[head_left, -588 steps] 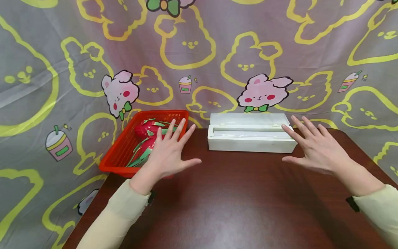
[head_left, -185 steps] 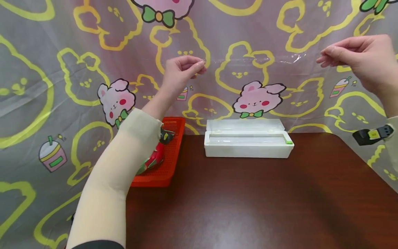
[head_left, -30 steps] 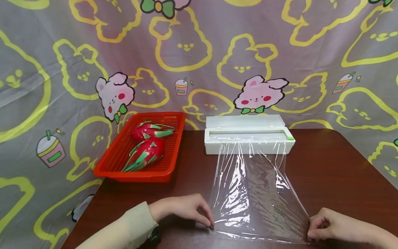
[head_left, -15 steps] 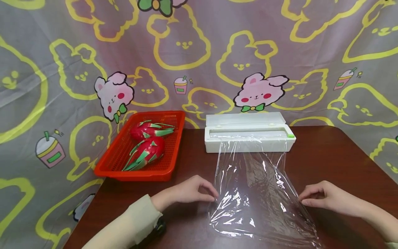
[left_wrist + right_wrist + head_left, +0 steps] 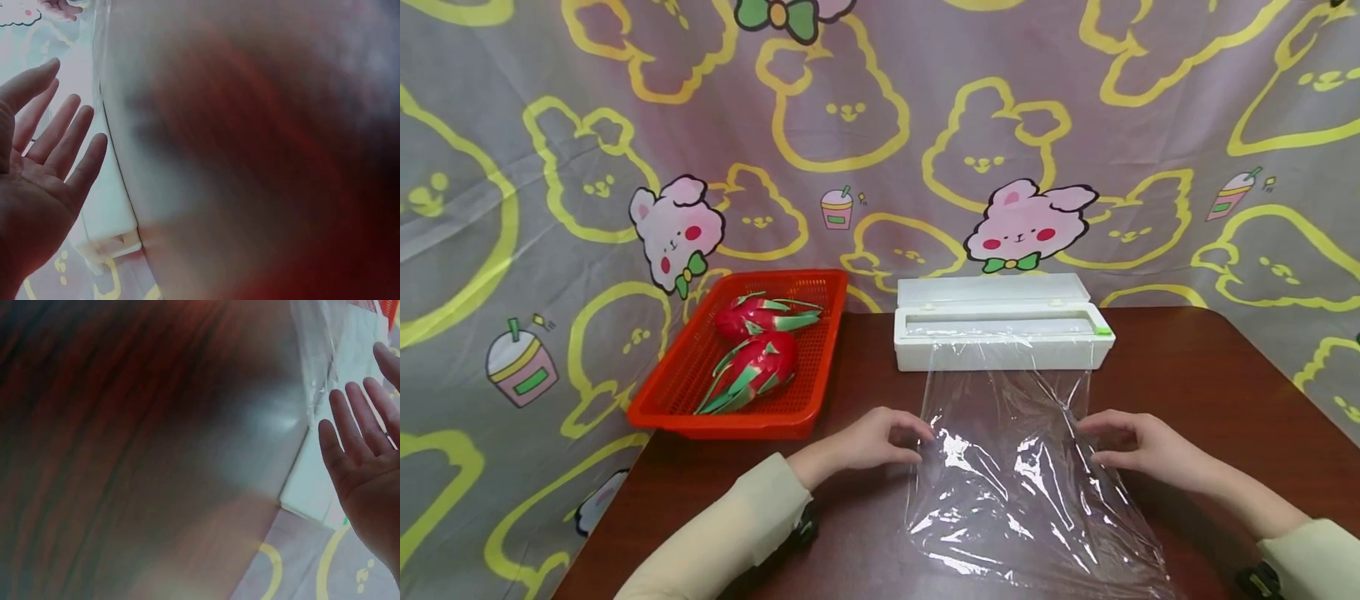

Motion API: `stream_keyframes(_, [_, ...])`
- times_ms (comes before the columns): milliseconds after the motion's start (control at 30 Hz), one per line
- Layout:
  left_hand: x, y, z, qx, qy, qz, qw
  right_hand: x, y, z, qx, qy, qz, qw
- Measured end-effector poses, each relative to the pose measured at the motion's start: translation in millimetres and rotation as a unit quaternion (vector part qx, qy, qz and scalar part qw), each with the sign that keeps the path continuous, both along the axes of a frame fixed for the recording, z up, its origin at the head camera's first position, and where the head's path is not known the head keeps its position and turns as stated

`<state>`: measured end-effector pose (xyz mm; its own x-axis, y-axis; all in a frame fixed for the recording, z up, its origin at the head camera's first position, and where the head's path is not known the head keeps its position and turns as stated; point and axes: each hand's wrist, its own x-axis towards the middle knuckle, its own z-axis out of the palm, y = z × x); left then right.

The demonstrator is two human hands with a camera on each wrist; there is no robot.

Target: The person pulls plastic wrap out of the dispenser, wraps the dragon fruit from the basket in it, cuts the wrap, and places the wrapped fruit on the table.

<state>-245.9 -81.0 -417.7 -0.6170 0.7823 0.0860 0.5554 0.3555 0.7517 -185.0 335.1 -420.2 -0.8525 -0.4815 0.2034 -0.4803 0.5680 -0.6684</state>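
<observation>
A sheet of clear plastic wrap (image 5: 1000,492) runs from the white wrap dispenser box (image 5: 1000,356) toward me over the table, wrinkled and shiny. My left hand (image 5: 872,440) is at the sheet's left edge, thumb and fingers apart. My right hand (image 5: 1150,448) is at its right edge, fingertips overlapping the film. In the left wrist view, the left hand (image 5: 44,162) shows spread fingers and an uncovered palm. The right hand (image 5: 369,456) likewise has its fingers extended in the right wrist view. The dispenser's lid (image 5: 992,289) stands raised behind its roll slot.
A red plastic basket (image 5: 730,423) with two dragon fruits (image 5: 763,362) stands at the left of the brown table (image 5: 850,542). A green slider (image 5: 1102,331) sits at the box's right end. A patterned cloth (image 5: 880,125) hangs behind.
Both hands have let go of the film's near corners and moved up along its sides toward the box. The film's near end now lies loose and wrinkled on the table.
</observation>
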Motion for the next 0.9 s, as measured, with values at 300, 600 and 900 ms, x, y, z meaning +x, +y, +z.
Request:
stream_keyframes(300, [0.1,-6,-4.3,-0.063,0.008,-0.007,0.9979,0.8,9,-10.0,0.055,0.016,0.030,0.998])
stream_keyframes(600, [0.0,-12,-4.9,-0.094,0.018,-0.002,0.9954,6.5,16,-16.5,0.067,0.043,0.021,0.997])
stream_keyframes(900, [-0.2,-15,-0.4,-0.091,-0.002,0.001,0.9959,7.1,19,-22.0,0.103,0.058,0.003,0.993])
